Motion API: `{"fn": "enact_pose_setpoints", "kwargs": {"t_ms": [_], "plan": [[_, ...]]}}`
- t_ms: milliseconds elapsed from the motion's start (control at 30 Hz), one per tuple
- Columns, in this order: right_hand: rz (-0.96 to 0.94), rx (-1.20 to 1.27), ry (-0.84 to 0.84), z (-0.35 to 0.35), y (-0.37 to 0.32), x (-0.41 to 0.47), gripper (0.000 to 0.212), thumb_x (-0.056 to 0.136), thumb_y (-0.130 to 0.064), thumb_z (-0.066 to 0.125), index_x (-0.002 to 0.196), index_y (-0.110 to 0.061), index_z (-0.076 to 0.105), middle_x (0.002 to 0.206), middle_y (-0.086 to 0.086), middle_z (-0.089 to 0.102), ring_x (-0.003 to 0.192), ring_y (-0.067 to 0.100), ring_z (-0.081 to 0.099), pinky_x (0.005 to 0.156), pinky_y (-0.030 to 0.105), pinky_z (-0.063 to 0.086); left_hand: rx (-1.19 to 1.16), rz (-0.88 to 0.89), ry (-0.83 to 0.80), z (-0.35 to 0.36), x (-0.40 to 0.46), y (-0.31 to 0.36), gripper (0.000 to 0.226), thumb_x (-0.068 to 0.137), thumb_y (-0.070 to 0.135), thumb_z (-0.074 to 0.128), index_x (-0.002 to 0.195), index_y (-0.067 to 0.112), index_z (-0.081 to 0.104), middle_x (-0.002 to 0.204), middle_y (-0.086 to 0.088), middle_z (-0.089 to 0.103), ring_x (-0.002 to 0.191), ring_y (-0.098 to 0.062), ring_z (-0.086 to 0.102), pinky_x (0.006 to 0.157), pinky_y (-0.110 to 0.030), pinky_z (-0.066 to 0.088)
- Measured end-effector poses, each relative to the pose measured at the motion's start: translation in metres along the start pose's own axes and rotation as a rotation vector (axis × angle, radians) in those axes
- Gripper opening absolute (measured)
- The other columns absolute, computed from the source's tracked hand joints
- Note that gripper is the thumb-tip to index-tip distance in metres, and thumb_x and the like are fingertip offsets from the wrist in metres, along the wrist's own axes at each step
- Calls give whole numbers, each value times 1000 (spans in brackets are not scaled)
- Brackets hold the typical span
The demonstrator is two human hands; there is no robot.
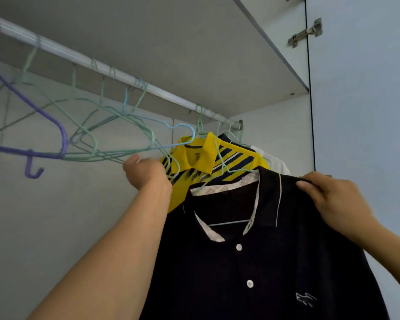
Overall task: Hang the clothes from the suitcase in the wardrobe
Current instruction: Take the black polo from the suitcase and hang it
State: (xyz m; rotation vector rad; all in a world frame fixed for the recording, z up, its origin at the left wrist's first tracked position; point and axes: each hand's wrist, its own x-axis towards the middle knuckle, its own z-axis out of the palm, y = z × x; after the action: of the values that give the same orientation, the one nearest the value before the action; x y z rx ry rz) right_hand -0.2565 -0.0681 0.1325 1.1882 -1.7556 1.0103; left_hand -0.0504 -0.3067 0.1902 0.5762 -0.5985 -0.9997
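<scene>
A dark navy polo shirt (252, 262) with white buttons hangs on a thin green wire hanger (222, 162) hooked on the wardrobe rail (125, 76). My right hand (333, 197) pinches the shirt's shoulder seam at the right. My left hand (146, 172) is raised at the shirt's other shoulder, fingers curled around the lower wires of the empty hangers beside it. Behind the navy shirt hang a yellow polo with dark stripes (199, 155) and a white garment (275, 162).
Several empty green and blue wire hangers (97, 125) and a purple plastic hanger (44, 135) fill the left part of the rail. A shelf (275, 47) sits above. The wardrobe side panel with a door hinge (306, 33) stands on the right.
</scene>
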Motion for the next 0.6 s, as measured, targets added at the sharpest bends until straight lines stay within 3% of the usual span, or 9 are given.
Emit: {"fn": "enact_pose_setpoints", "kwargs": {"t_ms": [167, 333, 467, 600], "plan": [[-75, -72, 39, 23, -40, 27, 33, 97, -42, 44, 99, -15, 64, 85, 16, 67, 84, 39, 60, 65, 38, 41, -133, -49, -20, 4, -24, 14, 44, 91, -1, 47, 132, 14, 44, 105, -4, 51, 92, -24, 58, 83, -36, 50], [-88, -100, -27, 46, -93, 75, 30, 100, -39, 41, 94, -16, 59, 86, 10, 58, 87, 37, 60, 64, 34, 41, -119, -91, -81, 7, -46, 23, 58, 94, -1, 42, 146, 20, 30, 135, -10, 49, 113, -29, 56, 89, -35, 48], [-82, -68, -80, 61, -130, 106, 31, 101, -35, 41, 100, -12, 62, 100, 13, 61, 97, 35, 59, 69, 33, 40, -129, -167, -141, 7, -46, 22, 65, 94, 4, 37, 150, 32, 18, 126, -15, 59, 117, -36, 58, 94, -46, 50], [-74, -82, -56, 75, -155, 128, 31, 101, -31, 41, 108, -9, 63, 110, 14, 61, 103, 35, 58, 71, 33, 39, -137, -166, -112, 6, -35, 13, 62, 94, 6, 41, 149, 29, 21, 120, -11, 61, 92, -32, 68, 76, -41, 57]]}}
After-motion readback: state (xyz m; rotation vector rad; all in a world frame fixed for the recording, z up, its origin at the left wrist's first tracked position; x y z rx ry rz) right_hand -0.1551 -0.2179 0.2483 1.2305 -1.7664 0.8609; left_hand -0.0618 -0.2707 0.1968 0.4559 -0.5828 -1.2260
